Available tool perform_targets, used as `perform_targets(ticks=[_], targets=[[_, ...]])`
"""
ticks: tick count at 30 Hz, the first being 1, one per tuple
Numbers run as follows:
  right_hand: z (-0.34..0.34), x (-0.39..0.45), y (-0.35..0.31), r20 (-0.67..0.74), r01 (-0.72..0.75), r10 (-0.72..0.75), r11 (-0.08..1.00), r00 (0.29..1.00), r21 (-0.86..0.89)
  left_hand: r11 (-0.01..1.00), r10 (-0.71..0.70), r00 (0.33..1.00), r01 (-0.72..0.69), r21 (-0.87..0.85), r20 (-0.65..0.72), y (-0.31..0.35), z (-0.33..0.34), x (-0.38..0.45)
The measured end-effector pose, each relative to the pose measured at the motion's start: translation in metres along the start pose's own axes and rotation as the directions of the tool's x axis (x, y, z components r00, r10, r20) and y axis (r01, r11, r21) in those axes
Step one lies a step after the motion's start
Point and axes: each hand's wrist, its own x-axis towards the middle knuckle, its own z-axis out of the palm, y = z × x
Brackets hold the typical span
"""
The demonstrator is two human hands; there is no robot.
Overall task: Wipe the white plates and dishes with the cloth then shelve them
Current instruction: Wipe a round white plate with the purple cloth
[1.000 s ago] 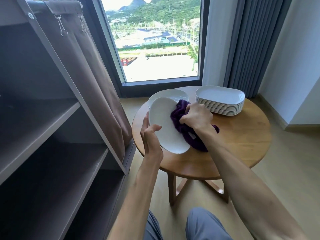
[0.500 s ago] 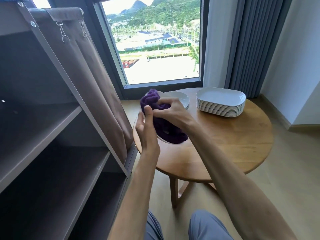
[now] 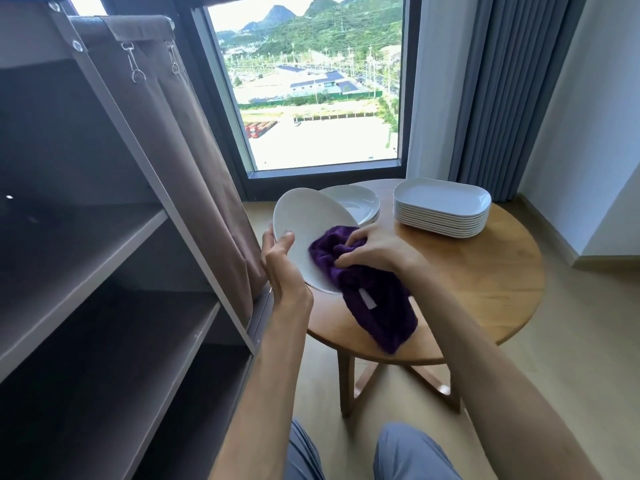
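Head view: wiping 1 oval white plate over the round wooden table.

The left hand [image 3: 282, 263] grips the oval plate [image 3: 308, 237] at its lower rim, thumb curled over the face, plate tilted above the table [image 3: 485, 289] edge. The right hand [image 3: 377, 249] holds the bunched purple cloth [image 3: 367, 299] with curled fingers, pressed on the plate's lower face. Recommended: sweep the cloth across the full face, then the rim, keeping the left grip firm. 1 stack of oval plates [image 3: 356, 202] and 1 stack of rectangular dishes [image 3: 441, 207] await; the shelf unit [image 3: 104, 271] stands at left.
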Motion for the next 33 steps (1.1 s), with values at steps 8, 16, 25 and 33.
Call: perform_targets(ticks=[8,16,25,33], targets=[[-0.041,0.017,0.014,-0.327,-0.099,0.249,0.905,0.912,0.413,0.999,0.037,0.985,-0.038,-0.006,-0.167,-0.006,-0.015,0.000],[-0.057,0.016,-0.008,-0.671,-0.057,0.117,0.992,0.732,0.111,0.986,0.153,0.938,-0.168,-0.021,-0.311,0.006,-0.018,0.000],[-0.019,0.006,-0.066,-0.528,0.177,-0.108,0.981,0.843,0.082,0.990,0.129,0.968,-0.139,-0.032,-0.215,-0.008,0.003,-0.023],[0.002,-0.010,-0.068,-0.148,0.383,-0.354,0.857,0.924,0.344,0.980,-0.020,0.963,-0.033,-0.194,-0.268,-0.017,0.000,-0.019]])
